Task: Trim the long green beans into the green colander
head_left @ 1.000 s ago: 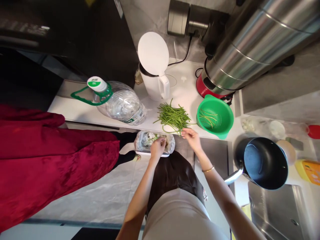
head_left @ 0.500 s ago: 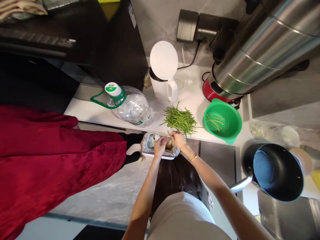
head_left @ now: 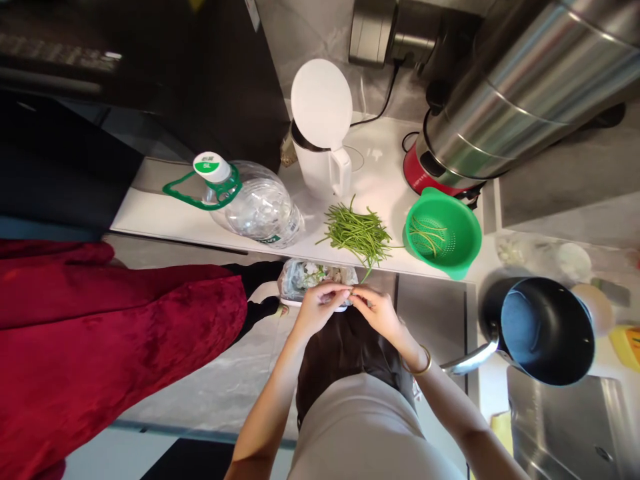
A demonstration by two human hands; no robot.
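Note:
My left hand (head_left: 317,307) and my right hand (head_left: 377,310) meet over a white bin (head_left: 293,283) lined with clear plastic that holds scraps. Both pinch one thin green bean stalk (head_left: 350,291) between the fingertips. A pile of green bean stalks (head_left: 357,233) lies on the white counter (head_left: 160,213) just beyond my hands. To its right stands a green colander (head_left: 450,220) with a few stalks inside.
A white kettle (head_left: 320,153) with its lid up stands behind the pile. A large clear water bottle (head_left: 250,203) lies at the left, a black pot (head_left: 547,330) at the right by a sink. A person in red cloth (head_left: 100,333) stands at the left.
My right hand left the pile with a stalk and came to my left hand over the bin. Both hands then drew back toward me, holding the stalk between them.

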